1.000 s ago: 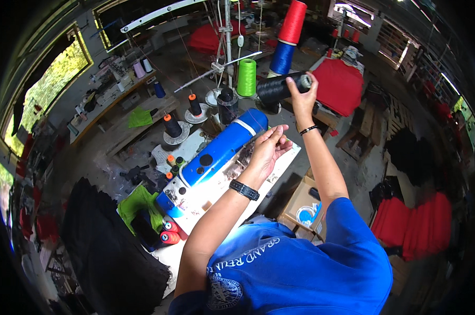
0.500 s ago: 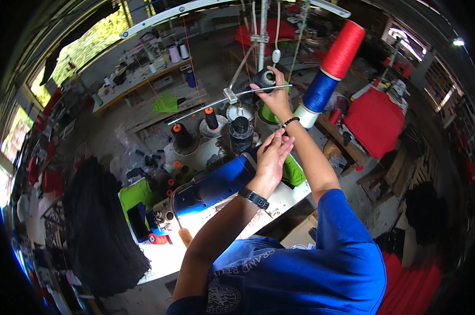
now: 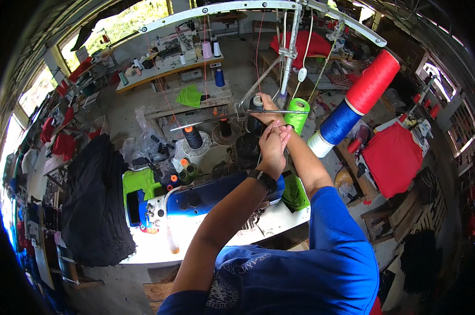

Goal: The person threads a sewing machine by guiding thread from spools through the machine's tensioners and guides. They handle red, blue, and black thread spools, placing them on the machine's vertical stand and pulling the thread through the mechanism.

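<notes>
Metal rod (image 3: 261, 111) (thin) obstructs above right hand (image 3: 267, 103)

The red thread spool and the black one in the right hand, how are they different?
The red thread spool is bright; the black thread spool is dark.
The red thread spool sits on top of a blue spool; the black thread spool is in the right hand.
The red thread spool is easy to see; the black thread spool is partly hidden.
Both are thread spools.
</notes>
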### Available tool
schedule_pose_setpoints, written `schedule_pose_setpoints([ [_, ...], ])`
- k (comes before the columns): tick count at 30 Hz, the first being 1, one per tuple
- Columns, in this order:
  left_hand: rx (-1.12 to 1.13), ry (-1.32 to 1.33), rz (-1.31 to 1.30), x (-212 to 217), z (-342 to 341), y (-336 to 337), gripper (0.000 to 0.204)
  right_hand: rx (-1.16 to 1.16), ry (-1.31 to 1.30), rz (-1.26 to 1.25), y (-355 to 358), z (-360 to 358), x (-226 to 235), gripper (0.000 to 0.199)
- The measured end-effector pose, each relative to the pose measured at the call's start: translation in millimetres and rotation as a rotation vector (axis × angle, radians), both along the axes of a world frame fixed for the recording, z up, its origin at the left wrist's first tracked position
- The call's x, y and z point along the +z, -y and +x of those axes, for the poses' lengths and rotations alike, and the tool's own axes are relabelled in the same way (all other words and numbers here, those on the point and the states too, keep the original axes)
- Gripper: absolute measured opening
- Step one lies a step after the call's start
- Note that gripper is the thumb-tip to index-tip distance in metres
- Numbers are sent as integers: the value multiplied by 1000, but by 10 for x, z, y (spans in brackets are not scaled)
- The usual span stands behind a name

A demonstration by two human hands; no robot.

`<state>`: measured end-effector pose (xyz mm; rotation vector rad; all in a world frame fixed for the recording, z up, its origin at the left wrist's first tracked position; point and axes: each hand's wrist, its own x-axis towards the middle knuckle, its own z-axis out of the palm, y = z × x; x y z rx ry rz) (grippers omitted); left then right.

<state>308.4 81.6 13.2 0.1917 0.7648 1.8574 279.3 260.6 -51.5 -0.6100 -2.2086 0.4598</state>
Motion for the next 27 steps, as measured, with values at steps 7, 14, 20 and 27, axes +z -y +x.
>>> schedule_pose_setpoints([
  [7,57,111,38,25,-39,-18,21,30,-256,221,6,22,115,51],
  [14,75,138,112,135,-68,21,20,670,-218,-1042,373,621,19,34],
  [20,-249,173,7,278,57,362,26,569,7,-792,273,410,499,27],
  [27,-1354,-1725,136,1041,-1126,2429,36,139,409,93,471,-220,1056,21],
])
